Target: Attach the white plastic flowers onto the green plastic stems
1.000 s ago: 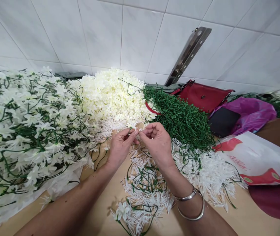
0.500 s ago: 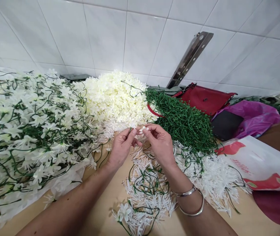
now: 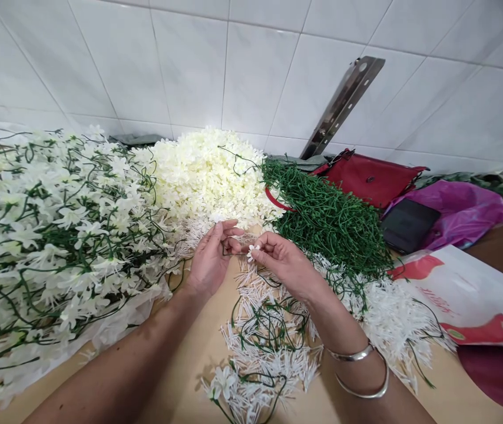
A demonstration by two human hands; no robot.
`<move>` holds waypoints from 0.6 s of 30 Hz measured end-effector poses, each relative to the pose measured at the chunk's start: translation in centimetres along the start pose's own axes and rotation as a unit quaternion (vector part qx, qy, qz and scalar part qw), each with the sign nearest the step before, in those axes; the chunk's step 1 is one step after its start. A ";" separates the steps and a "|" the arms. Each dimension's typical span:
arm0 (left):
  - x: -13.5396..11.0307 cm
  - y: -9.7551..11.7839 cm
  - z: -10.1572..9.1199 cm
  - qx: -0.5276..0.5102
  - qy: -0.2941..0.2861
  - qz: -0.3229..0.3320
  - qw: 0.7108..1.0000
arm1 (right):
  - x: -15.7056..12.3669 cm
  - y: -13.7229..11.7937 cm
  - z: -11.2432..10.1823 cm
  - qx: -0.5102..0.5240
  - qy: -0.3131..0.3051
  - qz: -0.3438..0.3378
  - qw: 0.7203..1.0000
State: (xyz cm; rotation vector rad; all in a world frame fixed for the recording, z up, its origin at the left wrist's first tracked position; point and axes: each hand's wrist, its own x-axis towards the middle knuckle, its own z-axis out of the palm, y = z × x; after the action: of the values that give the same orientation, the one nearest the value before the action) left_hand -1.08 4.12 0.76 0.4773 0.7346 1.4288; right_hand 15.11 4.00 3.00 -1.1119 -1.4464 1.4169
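My right hand (image 3: 284, 262) is closed, with thumb and forefinger pinching a small white artificial flower (image 3: 252, 253). Just left of it, my left hand (image 3: 211, 258) has its fingers curled around a thin green stem (image 3: 225, 252), which is mostly hidden; whether it joins the flower is unclear. Beneath the hands lie loose white stamen sticks (image 3: 251, 288) tangled with green stems (image 3: 264, 324). Behind the hands rises a heap of cream-white petals (image 3: 207, 176). Bare green stems (image 3: 331, 218) are piled to the right of it.
Stemmed white flowers (image 3: 70, 235) fill the left of the table (image 3: 176, 365). Farther right are a red bag (image 3: 370, 176), a purple plastic bag (image 3: 467, 206), a dark phone (image 3: 410, 224) and a white-and-red bag (image 3: 476, 288). A metal bracket (image 3: 344, 106) stands against the tiled wall.
My hands have moved apart. The left one has shifted slightly left and turned, while the right has come lower with the small flower in its fingertips.
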 end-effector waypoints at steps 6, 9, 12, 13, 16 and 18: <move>-0.1 -0.8 -0.1 0.097 -0.035 0.039 0.994 | 0.4 -0.1 -0.8 0.029 0.090 -0.032 0.995; -0.9 -1.2 0.0 0.287 -0.030 0.186 0.939 | 0.5 -0.4 -1.6 0.018 0.186 -0.088 0.978; -1.9 -1.2 0.4 0.481 -0.060 0.402 0.776 | 0.0 -1.1 -1.4 0.028 0.196 -0.103 0.975; -2.2 -1.2 0.5 0.516 -0.082 0.447 0.726 | -0.2 -1.4 -1.1 0.033 0.170 -0.097 0.980; -2.7 -0.8 0.9 0.548 -0.134 0.462 0.684 | -1.0 -2.4 -0.3 0.060 0.090 -0.078 0.991; -2.8 -0.5 0.9 0.536 -0.132 0.444 0.706 | -1.3 -3.1 0.0 0.087 0.064 -0.070 0.992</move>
State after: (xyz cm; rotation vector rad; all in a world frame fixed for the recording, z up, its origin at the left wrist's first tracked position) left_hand -0.05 1.42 1.51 2.1515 1.1315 1.5807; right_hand 15.35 2.84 6.10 -0.9538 -1.2603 1.3208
